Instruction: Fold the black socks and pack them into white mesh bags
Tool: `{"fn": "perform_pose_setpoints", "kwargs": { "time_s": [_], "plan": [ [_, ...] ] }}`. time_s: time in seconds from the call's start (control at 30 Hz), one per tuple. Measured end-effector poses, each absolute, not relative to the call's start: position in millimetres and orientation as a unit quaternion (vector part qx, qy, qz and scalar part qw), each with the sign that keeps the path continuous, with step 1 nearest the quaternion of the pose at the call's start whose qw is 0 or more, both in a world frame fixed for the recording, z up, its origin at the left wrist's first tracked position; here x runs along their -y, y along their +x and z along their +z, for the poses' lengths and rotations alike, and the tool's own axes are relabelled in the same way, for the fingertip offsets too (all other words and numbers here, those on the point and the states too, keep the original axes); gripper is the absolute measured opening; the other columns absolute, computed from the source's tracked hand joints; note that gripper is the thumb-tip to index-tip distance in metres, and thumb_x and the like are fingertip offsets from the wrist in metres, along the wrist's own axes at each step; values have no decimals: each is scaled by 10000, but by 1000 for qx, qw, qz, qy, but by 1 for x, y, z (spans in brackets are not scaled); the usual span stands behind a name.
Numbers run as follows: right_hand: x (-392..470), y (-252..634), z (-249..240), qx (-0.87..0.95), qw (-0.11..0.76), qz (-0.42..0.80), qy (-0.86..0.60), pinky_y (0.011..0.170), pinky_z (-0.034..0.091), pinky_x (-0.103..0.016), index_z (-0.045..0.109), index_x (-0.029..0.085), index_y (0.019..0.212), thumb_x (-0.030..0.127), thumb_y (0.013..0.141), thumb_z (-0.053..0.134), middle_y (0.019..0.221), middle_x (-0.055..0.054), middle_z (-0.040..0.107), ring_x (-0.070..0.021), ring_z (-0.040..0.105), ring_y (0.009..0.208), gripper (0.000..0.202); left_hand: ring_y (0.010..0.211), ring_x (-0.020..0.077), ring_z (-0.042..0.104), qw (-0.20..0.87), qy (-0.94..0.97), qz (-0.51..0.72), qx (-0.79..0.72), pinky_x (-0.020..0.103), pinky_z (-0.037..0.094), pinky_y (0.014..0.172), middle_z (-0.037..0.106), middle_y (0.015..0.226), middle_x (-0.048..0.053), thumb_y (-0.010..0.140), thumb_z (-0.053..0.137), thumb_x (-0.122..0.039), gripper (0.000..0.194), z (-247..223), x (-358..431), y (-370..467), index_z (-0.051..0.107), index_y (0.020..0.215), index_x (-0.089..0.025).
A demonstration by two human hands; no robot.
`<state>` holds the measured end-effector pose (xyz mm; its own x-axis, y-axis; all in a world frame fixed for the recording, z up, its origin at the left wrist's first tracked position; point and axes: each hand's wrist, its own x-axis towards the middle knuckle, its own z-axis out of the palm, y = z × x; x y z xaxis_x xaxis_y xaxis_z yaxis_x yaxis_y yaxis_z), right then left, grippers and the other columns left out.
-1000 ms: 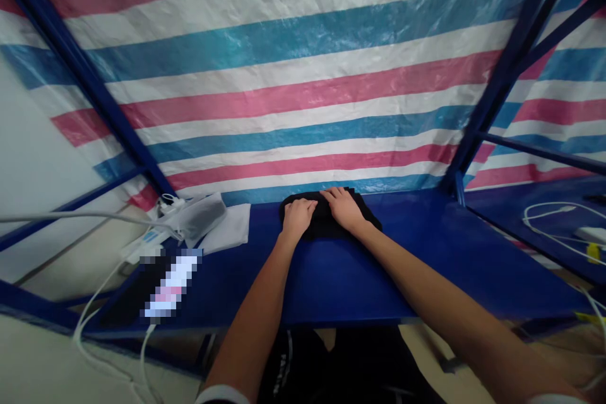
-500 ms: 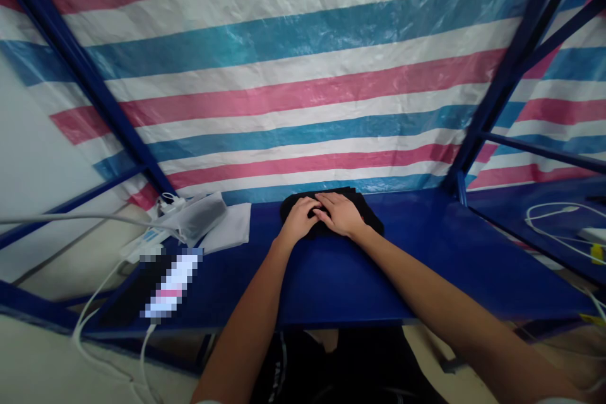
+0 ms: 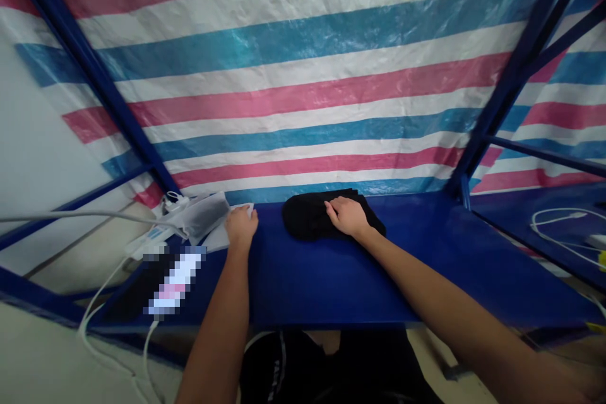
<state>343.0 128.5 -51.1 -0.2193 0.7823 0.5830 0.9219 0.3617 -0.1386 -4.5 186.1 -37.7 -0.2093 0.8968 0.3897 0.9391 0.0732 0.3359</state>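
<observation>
A folded black cloth lies on the blue shelf, close to the striped sheet behind. My right hand rests on top of its right part, palm down, thumb out to the left. Further left, my left hand is over the edge of a flat white plastic bag, its fingers bent around that edge. The fingertips are partly hidden from me. A crumpled whitish plastic bag lies just beyond, at the left end of the shelf.
A power strip with white cables is at the shelf's left end, near a blurred-out phone-like object with a cable attached. Blue metal posts frame both sides. White cables lie on another blue surface at right.
My left hand has left the black cloth and moved left onto the white plastic bag. My right hand stays on the cloth, whose left part is now uncovered.
</observation>
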Motion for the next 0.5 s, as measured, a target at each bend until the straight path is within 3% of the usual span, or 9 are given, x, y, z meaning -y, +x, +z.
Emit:
{"fn": "perform_pose_setpoints", "kwargs": {
  "time_s": [0.1, 0.23, 0.4, 0.5],
  "plan": [
    [-126, 345, -53, 768, 305, -114, -552, 759, 408, -339, 732, 187, 869, 437, 1150, 324, 860, -99, 732, -233, 663, 840, 554, 1197, 408, 678, 3, -588, -219, 778, 488, 532, 1005, 761, 1255, 200, 893, 704, -427, 457, -46, -193, -31, 774, 1272, -181],
    [-125, 345, -53, 759, 311, -104, -563, 739, 407, -334, 728, 190, 858, 445, 1146, 333, 858, -102, 730, -232, 660, 821, 551, 1161, 384, 703, -13, -580, -239, 778, 464, 549, 982, 761, 1261, 189, 894, 668, -312, 375, -52, -196, -35, 794, 1225, -188],
    [-124, 346, -53, 759, 310, -102, -564, 726, 406, -333, 728, 193, 858, 454, 1140, 340, 857, -102, 729, -236, 661, 826, 546, 1357, 417, 581, 2, -576, -271, 771, 513, 456, 1151, 591, 1516, 236, 880, 616, -208, 303, -52, -196, -33, 806, 1098, -118],
    [-124, 345, -52, 758, 312, -97, -564, 722, 406, -337, 728, 194, 855, 459, 1139, 334, 858, -104, 734, -237, 664, 830, 553, 1475, 412, 479, -1, -582, -284, 762, 544, 381, 1221, 671, 1395, 247, 901, 574, -176, 274, -49, -199, -32, 810, 1030, -121]
  ]
}}
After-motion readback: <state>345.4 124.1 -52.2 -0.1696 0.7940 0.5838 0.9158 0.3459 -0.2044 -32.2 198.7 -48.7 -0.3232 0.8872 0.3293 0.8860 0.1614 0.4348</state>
